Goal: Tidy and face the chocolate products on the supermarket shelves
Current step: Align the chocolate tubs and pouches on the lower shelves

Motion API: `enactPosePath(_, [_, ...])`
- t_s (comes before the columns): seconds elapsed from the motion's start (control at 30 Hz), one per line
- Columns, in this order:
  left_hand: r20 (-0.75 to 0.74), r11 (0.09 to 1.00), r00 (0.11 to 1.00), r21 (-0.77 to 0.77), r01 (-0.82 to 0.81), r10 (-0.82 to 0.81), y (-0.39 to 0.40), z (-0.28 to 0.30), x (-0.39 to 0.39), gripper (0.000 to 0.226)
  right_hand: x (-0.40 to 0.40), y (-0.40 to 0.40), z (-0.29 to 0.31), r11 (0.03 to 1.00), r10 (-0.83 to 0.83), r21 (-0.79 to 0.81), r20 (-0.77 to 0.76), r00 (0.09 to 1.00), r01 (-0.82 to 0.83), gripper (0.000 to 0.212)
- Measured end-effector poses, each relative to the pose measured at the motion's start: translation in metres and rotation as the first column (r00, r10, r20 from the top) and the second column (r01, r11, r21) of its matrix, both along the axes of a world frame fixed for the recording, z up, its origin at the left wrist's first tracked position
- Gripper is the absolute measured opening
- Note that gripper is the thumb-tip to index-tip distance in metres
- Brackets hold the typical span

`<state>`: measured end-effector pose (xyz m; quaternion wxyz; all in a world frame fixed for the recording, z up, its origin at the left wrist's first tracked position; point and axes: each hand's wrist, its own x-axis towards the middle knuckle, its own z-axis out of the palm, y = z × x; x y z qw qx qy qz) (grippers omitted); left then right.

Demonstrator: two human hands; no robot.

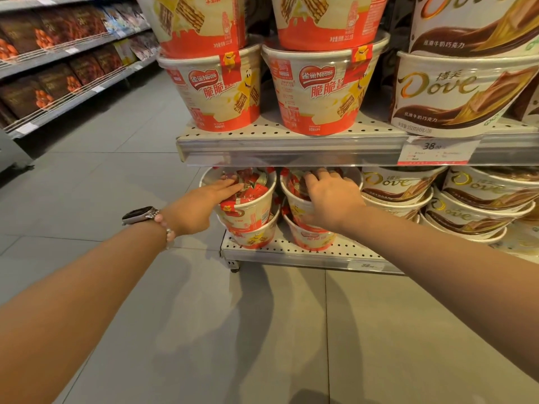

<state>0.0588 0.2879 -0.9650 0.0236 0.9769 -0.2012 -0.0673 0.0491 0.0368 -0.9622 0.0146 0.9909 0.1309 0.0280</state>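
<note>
On the bottom shelf (pixel 291 256) stand two stacks of red-and-cream Nestle wafer tubs. My left hand (pixel 204 202) lies on the left top tub (pixel 250 205), fingers stretched over its clear lid and thumb down its side. My right hand (pixel 329 199) covers the right top tub (pixel 294 199), fingers spread on the lid, palm against the front wall. Beneath each sits a lower tub (pixel 253 237), and the right lower tub (pixel 315 239) is partly hidden by my wrist. More Nestle tubs (pixel 221 91) fill the shelf above.
Dove tubs (pixel 396 185) are stacked right of my hands, and a larger Dove tub (pixel 455 94) sits on the upper shelf (pixel 291 150) above a price tag (pixel 434 150). Across the grey tiled aisle (pixel 116 170), shelves of brown boxes (pixel 55 80) run along the left.
</note>
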Motion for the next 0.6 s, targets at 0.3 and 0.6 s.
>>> enactPosePath(0.3, [0.162,0.998,0.985,-0.011,0.059,-0.056,0.000,-0.010,0.007,0.057,0.007,-0.009,-0.011,0.995,0.102,-0.011,-0.034,0.994,-0.103,0.054])
enactPosePath(0.6, [0.215,0.990,0.975,-0.136,-0.023,0.052,-0.027,-0.017,0.005,0.056,0.015,-0.039,-0.009,0.981,0.177,0.104,-0.108,0.978,-0.166,0.069])
